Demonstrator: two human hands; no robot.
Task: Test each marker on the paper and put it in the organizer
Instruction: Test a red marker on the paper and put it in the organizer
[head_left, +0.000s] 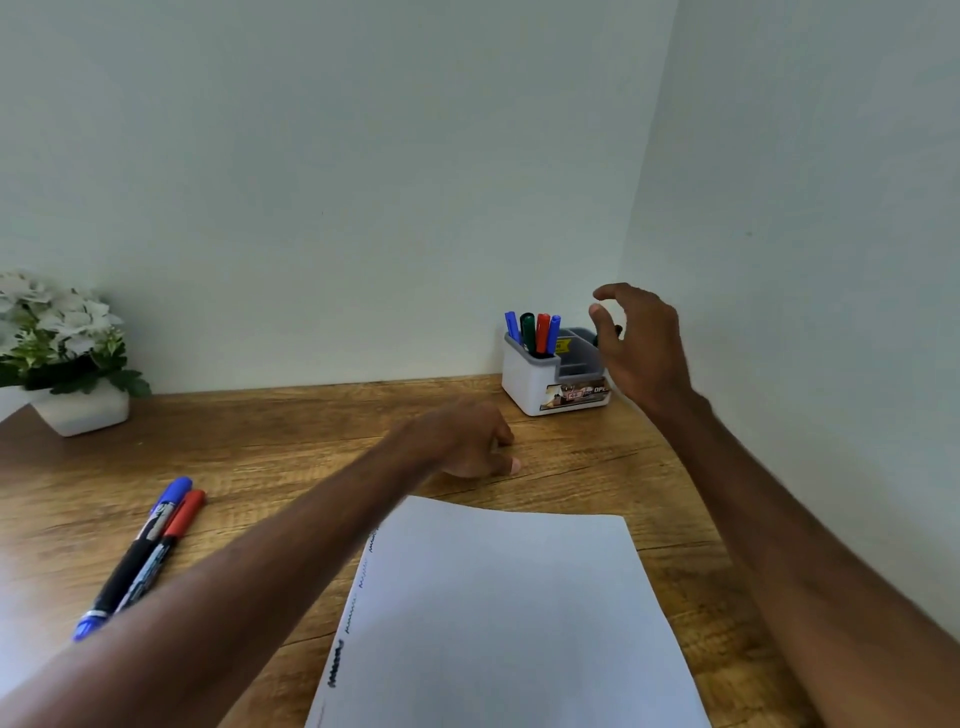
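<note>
Left hand (467, 441) low, fingers (500, 435) loosely curled; right hand (641, 353) raised, fingers (608, 294) spread and curved.

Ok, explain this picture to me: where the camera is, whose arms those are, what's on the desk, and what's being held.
There is no machine here: it is one picture from a camera worn on a person's head, looking down at their own arms. On the wooden desk lie a sheet of paper with test scribbles along its left edge, a blue marker and a red marker side by side, and a pot of white flowers. At the back stands a white organizer with four markers upright in one compartment. The right hand hovers open beside it, holding nothing. The left hand rests loosely curled on the desk, apparently empty.
</note>
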